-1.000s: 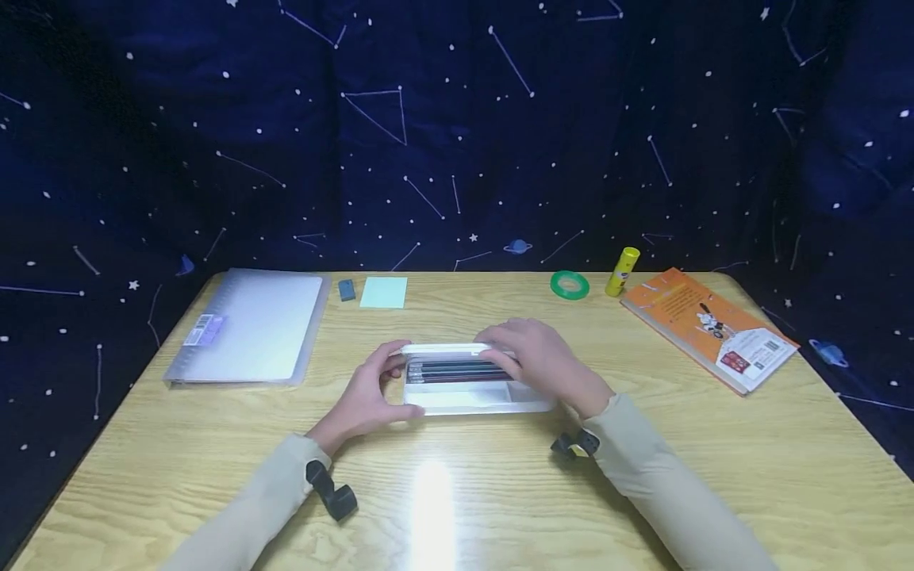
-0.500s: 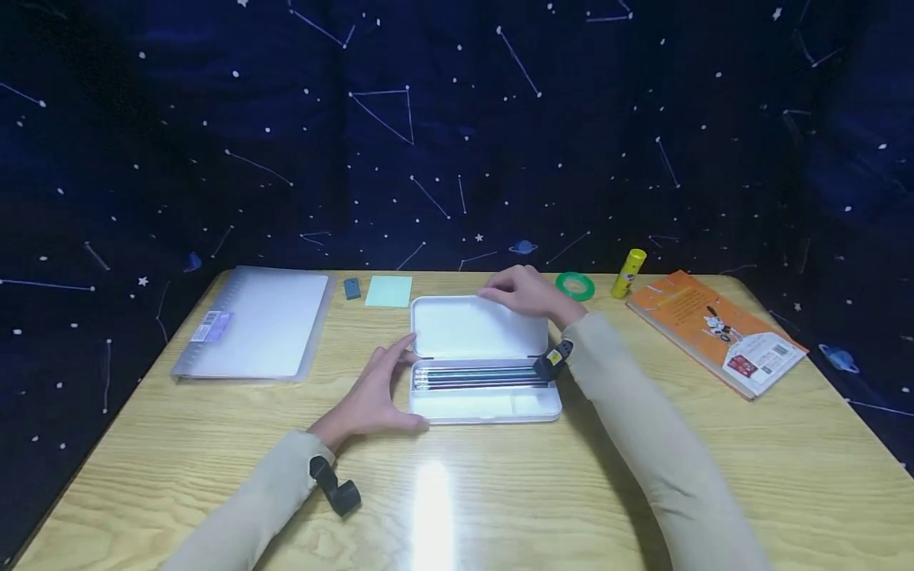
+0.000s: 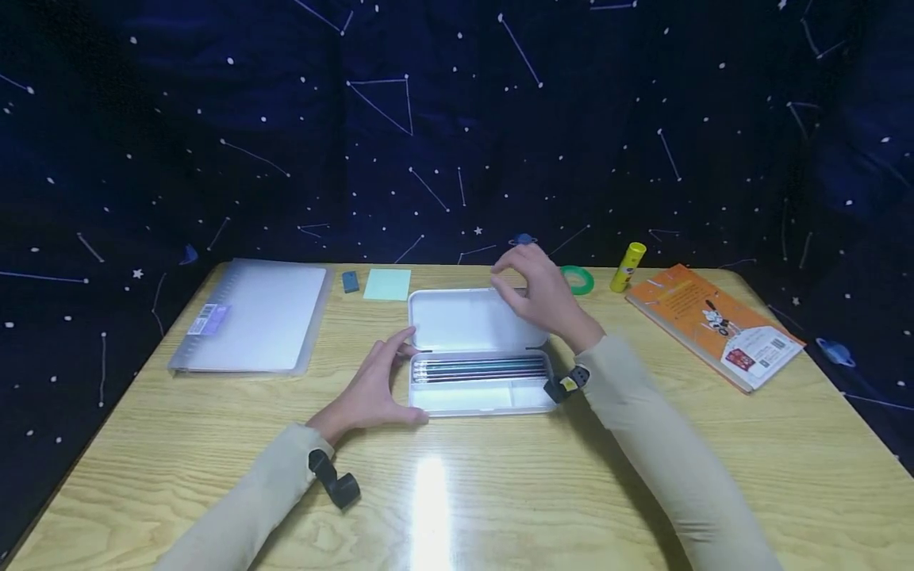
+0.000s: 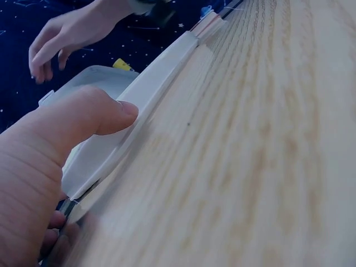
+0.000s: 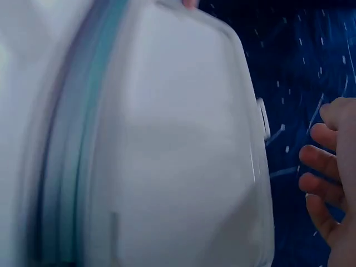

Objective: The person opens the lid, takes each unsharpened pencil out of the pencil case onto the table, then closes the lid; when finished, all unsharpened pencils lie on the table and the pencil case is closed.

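Head view only: pencil case [image 3: 480, 373] sits open at table [image 3: 643, 476] centre, pencils [image 3: 478, 369] inside. Left wrist view shows the left hand [image 3: 371, 392] with its thumb pressed on the case edge. Right hand [image 3: 539, 289] hovers above the lid [image 3: 464, 321], fingers loosely curled, holding nothing.

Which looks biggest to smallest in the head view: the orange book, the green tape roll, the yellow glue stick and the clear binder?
1. clear binder
2. orange book
3. green tape roll and yellow glue stick: they look much alike, so I won't rank them.
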A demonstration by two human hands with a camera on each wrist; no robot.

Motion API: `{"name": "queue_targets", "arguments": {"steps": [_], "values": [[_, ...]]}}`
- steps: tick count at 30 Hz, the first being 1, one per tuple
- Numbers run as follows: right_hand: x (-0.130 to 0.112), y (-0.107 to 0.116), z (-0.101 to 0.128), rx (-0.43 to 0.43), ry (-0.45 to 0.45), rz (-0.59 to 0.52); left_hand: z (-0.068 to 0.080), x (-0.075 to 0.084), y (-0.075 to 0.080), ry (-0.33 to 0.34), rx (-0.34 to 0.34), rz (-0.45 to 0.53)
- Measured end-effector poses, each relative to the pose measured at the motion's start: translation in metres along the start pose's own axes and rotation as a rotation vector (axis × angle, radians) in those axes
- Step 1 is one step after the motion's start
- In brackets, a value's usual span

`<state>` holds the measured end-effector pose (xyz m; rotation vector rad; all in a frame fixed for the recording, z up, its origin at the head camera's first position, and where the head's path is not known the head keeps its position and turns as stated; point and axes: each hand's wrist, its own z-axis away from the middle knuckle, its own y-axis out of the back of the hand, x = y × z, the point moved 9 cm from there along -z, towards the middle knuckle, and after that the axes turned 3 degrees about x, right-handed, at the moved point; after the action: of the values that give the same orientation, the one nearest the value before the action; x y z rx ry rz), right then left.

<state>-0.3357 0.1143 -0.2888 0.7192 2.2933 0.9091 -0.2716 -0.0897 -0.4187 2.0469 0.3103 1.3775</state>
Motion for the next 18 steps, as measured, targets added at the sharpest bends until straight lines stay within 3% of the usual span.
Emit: {"name": "queue_targets", "arguments": {"steps": [3, 9, 11, 14, 18], "values": [[-0.017, -0.002, 0.017, -0.033, 0.06, 0.06, 0.0, 0.001, 0.0, -0.004, 0.002, -0.01], [-0.019, -0.045, 0.051, -0.455, -0.027, 0.02, 0.0, 0.0, 0.001, 0.002, 0.013, -0.027], [-0.016, -0.059, 0.062, -0.555, -0.054, -0.009, 0.0, -0.001, 0.001, 0.006, 0.015, -0.028], [-0.013, -0.072, 0.071, -0.625, -0.082, -0.021, 0.0, -0.001, 0.001, 0.006, 0.015, -0.028], [-0.011, -0.074, 0.074, -0.633, -0.119, -0.026, 0.0, 0.0, 0.001, -0.004, 0.016, -0.035]]}}
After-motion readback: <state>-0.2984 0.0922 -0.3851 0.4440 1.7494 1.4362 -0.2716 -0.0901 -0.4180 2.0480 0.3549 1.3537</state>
